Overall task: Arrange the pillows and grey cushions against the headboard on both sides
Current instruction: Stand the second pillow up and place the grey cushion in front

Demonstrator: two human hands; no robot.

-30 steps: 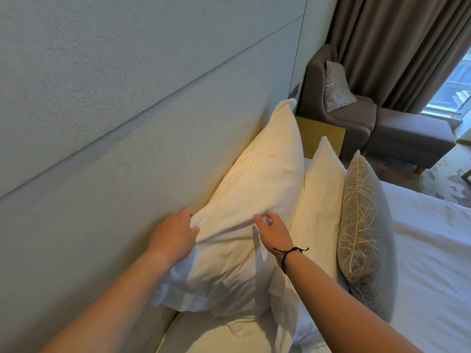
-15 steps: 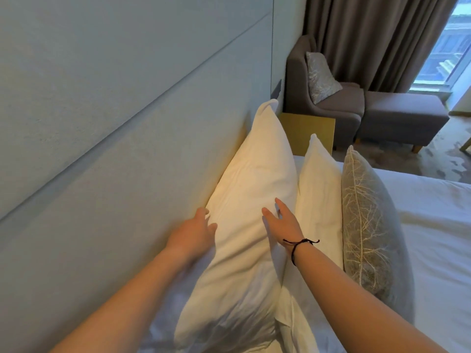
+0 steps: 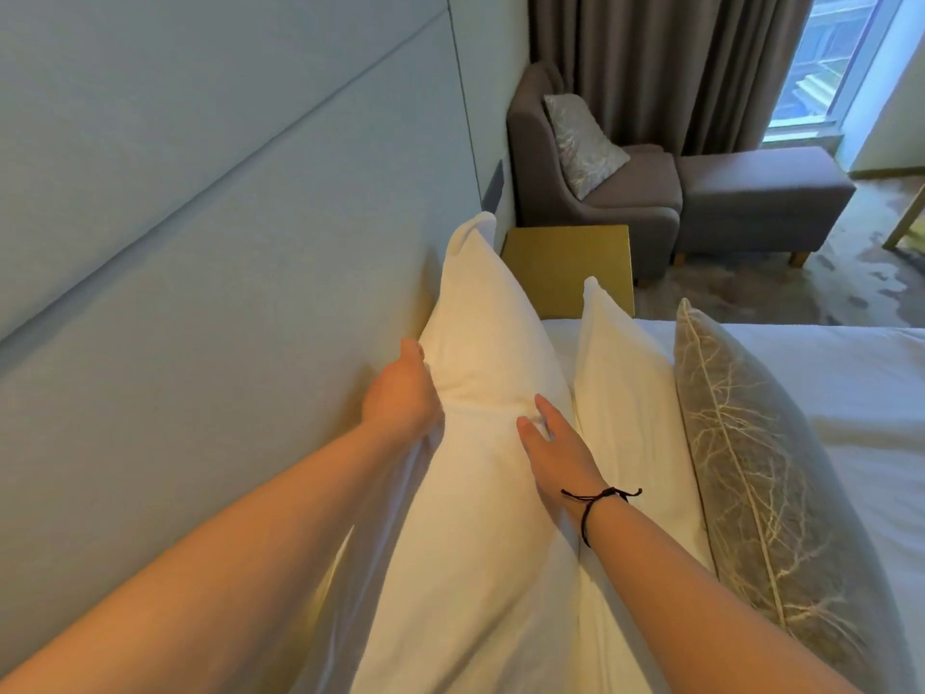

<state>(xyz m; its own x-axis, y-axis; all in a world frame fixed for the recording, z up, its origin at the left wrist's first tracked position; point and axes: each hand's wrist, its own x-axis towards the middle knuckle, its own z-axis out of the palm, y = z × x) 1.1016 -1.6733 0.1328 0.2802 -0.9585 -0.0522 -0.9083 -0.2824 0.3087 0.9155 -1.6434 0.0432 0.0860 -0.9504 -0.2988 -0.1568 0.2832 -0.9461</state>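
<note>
A person leans over a bed and sets a large white pillow (image 3: 480,373) upright against the pale padded headboard (image 3: 225,242), which fills the picture from 8 to 11 o'clock. This looks like the step of seating the rear pillow on this side; the next move likely calls for pressing it flat to the headboard, squaring its corners, then closing the gap to the pillows in front. The left hand (image 3: 400,393), just left of centre, grips the pillow's back edge between pillow and headboard, fingers curled round the fabric and mostly hidden behind it. The right hand (image 3: 555,453), just right of centre with a dark cord at the wrist, lies on the pillow's front face with fingers nearly straight and slightly spread, pressing rather than gripping. Beside it toward 3 o'clock stands a second white pillow (image 3: 630,408), and against that leans a grey cushion (image 3: 751,468) with a pale branching pattern. White bedding (image 3: 851,383) spreads at 3 o'clock. At 1 o'clock sit a grey armchair (image 3: 625,192) holding another patterned cushion (image 3: 583,142), a footstool (image 3: 761,192) and dark curtains (image 3: 660,57).
</note>
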